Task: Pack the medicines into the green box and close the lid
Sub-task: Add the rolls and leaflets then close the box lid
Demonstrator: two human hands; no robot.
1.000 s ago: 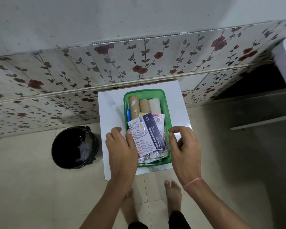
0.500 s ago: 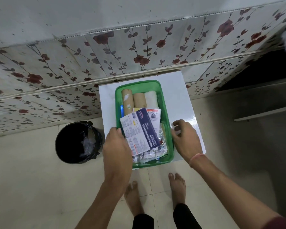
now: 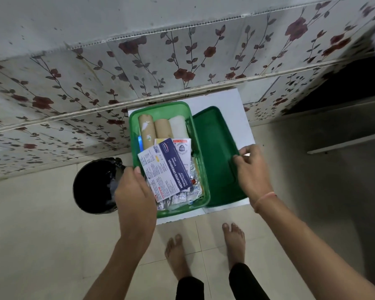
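The green box (image 3: 160,109) stands open on a small white table (image 3: 236,109). Inside lie three bandage rolls (image 3: 162,128) at the far end, a blue and white dressings packet (image 3: 168,169) on top, and foil blister strips (image 3: 180,199) near me. My left hand (image 3: 134,195) grips the box's near left rim. The dark green lid (image 3: 214,152) lies to the right of the box, partly tucked under its right edge. My right hand (image 3: 250,169) pinches the lid's right edge.
A black bin (image 3: 93,187) stands on the tiled floor left of the table. A floral-tiled wall (image 3: 182,61) rises right behind the table. My bare feet (image 3: 204,252) are just in front of it. A dark opening (image 3: 344,83) lies to the right.
The green lid has come into view on the right of the box, held by my right hand. My left hand has settled on the box's left rim. The camera view has shifted.
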